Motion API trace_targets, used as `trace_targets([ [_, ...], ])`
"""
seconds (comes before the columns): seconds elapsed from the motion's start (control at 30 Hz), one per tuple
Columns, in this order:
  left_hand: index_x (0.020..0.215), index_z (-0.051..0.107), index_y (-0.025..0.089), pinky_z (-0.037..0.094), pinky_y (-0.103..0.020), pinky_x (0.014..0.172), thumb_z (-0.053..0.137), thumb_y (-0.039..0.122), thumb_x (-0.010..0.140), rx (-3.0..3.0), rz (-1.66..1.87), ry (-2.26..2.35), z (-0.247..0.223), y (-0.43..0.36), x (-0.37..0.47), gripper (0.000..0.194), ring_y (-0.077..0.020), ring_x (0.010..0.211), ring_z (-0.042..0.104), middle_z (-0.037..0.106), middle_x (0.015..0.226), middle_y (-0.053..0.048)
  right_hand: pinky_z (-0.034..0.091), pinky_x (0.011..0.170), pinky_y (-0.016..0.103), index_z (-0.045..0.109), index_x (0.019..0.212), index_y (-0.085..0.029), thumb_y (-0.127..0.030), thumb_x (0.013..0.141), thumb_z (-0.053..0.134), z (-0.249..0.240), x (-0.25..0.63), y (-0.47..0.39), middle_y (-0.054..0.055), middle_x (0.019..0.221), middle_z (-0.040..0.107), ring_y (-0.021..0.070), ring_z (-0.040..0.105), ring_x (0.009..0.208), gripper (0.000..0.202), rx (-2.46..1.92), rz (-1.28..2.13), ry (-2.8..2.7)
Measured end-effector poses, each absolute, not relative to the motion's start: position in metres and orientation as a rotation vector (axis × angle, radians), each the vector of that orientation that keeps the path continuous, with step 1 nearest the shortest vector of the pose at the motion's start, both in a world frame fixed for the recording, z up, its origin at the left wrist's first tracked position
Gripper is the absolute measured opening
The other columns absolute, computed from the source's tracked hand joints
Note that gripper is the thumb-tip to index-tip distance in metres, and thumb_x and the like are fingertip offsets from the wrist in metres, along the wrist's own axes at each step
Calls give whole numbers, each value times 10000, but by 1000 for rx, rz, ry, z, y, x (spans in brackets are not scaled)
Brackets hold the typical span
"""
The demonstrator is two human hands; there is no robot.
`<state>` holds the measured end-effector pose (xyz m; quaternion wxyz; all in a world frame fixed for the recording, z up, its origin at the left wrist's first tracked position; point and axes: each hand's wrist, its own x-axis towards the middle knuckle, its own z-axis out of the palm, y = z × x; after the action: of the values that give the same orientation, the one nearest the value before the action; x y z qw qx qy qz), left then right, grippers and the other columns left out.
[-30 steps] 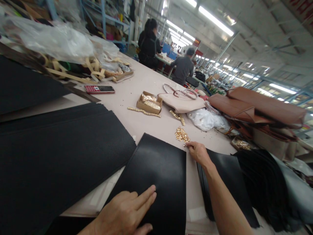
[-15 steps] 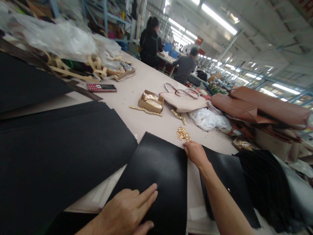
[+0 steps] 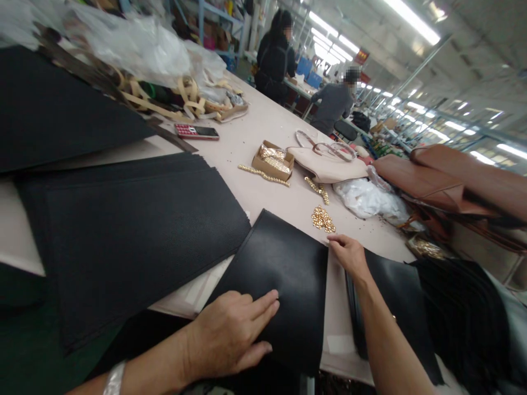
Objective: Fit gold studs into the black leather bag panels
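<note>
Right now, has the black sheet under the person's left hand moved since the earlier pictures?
No, not visibly: the black sheet keeps its place relative to the cardboard box; the camera's view has shifted.

— Where does the camera sit?
— On the wearer's head, looking forward and down across the table (image 3: 263,122).
— How near?
— Close: the left hand (image 3: 236,329) and right hand (image 3: 349,255) loom large in the lower half.
— Held level?
— Tilted: the table's far edge slopes down rightward, and the lamps (image 3: 414,22) overhead shrink into the distance beyond it.
</note>
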<state>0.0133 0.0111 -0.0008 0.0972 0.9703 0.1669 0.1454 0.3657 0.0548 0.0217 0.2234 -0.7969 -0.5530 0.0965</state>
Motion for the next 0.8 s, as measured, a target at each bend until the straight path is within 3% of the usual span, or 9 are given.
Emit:
trace_targets([
  [0.1, 1349, 540, 124, 519, -387, 620, 579, 434, 885, 2878, 447, 488, 0, 12, 14, 560, -214, 796, 667, 535, 1458, -97, 548, 644, 328, 739, 1042, -94, -409, 797, 587, 22, 353, 34, 82, 746, 726, 197, 665, 650, 427, -2075, 497, -1426],
  [0.2, 1335, 545, 118, 513, -383, 608, 578, 446, 884, 2886, 476, 481, 0, 12, 14, 559, -212, 779, 661, 565, 1429, -97, 532, 618, 310, 754, 971, -113, -459, 779, 645, 24, 325, 9, 58, 697, 701, 179, 639, 626, 411, -1964, 695, -1414],
  [0.37, 1301, 563, 130, 492, -382, 592, 573, 460, 887, 2912, 486, 491, 1, 11, 14, 530, -212, 753, 642, 622, 1352, -85, 480, 640, 267, 762, 942, -187, -352, 840, 651, 27, 269, -25, 17, 715, 683, 151, 608, 674, 224, -1831, 941, -1544],
  [0.6, 1295, 557, 141, 449, -378, 565, 537, 477, 907, 2937, 478, 480, 0, 10, 13, 513, -210, 735, 619, 655, 1250, -86, 477, 630, 237, 746, 871, -206, -269, 849, 609, 33, 232, -31, 0, 708, 694, 145, 630, 672, 153, -1860, 1105, -1574],
  [0.8, 1286, 557, 138, 416, -369, 548, 543, 483, 904, 2928, 500, 467, 0, 11, 12, 515, -203, 703, 601, 681, 1100, -77, 410, 562, 223, 767, 844, -229, -257, 838, 594, 45, 220, -21, -4, 697, 705, 144, 616, 649, 176, -1976, 1022, -1796],
])
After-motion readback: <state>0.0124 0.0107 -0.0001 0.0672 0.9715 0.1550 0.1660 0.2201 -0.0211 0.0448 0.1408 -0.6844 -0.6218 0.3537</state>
